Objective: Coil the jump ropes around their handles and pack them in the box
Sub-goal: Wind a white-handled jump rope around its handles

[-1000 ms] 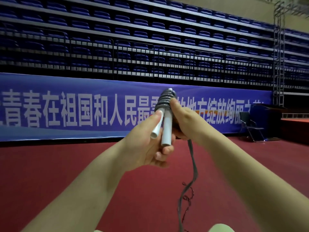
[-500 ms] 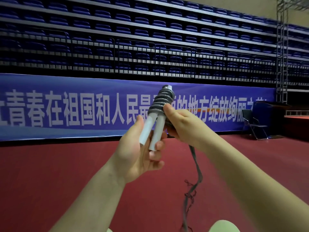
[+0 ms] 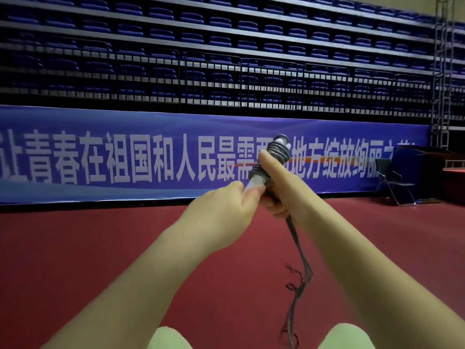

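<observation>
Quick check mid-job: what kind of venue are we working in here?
Most likely an indoor sports arena or gymnasium. Tiered rows of folded blue seats rise behind a railing, a long blue banner with white lettering runs along the front of the stands, and the floor is red sports surfacing.

Both hands meet in front of the long blue banner with white characters (image 3: 125, 157). Left hand (image 3: 226, 210) grips the lower ends of the white plastic handles (image 3: 255, 183). Right hand (image 3: 279, 187) is wrapped round the grey coiled rope (image 3: 278, 153), thumb along the coils. Loose grey rope tail (image 3: 299, 253) hangs below the banner over the red floor (image 3: 88, 260).
</observation>
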`<action>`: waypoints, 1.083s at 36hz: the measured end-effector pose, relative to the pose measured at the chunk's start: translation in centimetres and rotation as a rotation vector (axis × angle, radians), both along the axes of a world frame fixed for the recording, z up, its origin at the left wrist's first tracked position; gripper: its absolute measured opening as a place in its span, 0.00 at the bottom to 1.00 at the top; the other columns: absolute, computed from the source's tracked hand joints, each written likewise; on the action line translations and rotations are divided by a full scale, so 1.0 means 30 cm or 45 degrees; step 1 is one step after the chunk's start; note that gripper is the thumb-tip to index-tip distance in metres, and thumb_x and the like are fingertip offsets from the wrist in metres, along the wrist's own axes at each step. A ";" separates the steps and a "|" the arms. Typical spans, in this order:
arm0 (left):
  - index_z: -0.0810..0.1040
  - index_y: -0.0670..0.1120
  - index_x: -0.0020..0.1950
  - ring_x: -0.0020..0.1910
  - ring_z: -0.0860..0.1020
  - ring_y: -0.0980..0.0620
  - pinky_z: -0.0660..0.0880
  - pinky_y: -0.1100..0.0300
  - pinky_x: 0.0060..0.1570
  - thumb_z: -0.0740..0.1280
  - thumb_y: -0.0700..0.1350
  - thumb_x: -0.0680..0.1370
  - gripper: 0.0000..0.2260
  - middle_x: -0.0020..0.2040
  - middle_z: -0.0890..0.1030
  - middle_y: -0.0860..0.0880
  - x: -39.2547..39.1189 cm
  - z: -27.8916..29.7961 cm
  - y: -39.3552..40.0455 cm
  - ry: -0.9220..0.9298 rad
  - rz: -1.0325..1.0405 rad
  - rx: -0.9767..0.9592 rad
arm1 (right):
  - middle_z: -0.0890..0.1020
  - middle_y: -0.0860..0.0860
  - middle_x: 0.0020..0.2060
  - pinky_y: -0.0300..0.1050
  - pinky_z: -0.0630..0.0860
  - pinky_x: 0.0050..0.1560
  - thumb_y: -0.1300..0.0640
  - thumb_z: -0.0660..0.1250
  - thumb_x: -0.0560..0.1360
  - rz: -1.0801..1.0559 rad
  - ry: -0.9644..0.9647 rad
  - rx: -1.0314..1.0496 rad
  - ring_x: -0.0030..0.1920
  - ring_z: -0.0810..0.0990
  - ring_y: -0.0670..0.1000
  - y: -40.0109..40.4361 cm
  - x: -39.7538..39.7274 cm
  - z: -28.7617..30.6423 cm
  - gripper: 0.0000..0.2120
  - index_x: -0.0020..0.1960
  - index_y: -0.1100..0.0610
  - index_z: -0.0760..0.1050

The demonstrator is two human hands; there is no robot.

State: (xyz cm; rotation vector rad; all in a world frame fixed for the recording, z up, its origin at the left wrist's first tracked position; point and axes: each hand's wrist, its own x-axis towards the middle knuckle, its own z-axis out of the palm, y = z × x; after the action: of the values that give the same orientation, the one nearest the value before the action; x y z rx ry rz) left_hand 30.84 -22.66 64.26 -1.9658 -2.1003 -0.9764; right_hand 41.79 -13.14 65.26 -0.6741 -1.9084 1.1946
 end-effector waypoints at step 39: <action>0.78 0.44 0.45 0.22 0.62 0.59 0.69 0.63 0.28 0.57 0.66 0.74 0.25 0.29 0.72 0.51 -0.085 -0.059 0.007 -1.726 -1.270 -0.509 | 0.70 0.52 0.26 0.37 0.56 0.23 0.32 0.51 0.74 0.344 0.138 0.133 0.23 0.59 0.47 -0.010 0.020 0.000 0.32 0.45 0.62 0.73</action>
State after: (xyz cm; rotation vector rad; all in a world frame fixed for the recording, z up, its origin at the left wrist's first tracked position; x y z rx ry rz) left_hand 28.30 -22.44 62.48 -3.1454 -1.4660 -2.8835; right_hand 42.39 -13.43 65.27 -0.2959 -1.9982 1.2572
